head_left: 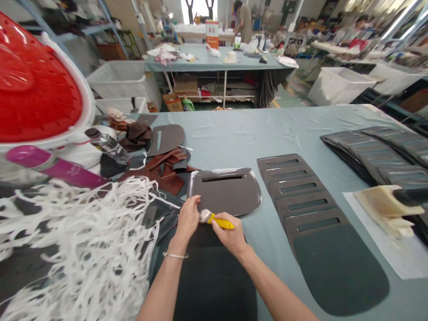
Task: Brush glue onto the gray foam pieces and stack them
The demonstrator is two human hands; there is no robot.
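Observation:
A dark grey panel (227,194) with a slot near its far edge lies in front of me, with shiny white wet-looking marks along its edges. My right hand (230,234) is closed around the yellow handle of a brush (220,221), its bristles at the panel's near left corner. My left hand (189,218) rests at that corner, fingers pressed together on the edge; whether they pinch it is too small to tell. Dark material (214,272) lies beneath my wrists. To the right, several slotted panels (301,196) overlap in a row.
White strips (100,240) heap on the left beside a purple bottle (56,167), a clear bottle (109,145) and brown scraps (167,171). On the right are stacked dark panels (377,151) and a cream container (384,207) on white paper. A person (244,22) stands far off.

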